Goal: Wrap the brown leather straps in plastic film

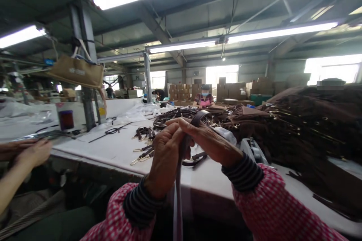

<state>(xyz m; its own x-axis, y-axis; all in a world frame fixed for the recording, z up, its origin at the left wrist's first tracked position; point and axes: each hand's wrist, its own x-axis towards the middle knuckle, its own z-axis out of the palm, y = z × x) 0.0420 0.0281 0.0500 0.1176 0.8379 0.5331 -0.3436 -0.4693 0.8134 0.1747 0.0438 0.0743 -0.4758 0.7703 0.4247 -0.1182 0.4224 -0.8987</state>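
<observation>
I seem to be bending a dark strap by the worktop, left hand gripping it, right hand closure unclear; next calls for steady alignment.

Head-worn view, facing forward, hands close

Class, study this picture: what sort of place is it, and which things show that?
Probably a bag or strap workshop: dark brown straps with gold-coloured metal clips lie on a long white worktable, near a big heap of brown material, with stacked brown cardboard boxes behind.
</observation>
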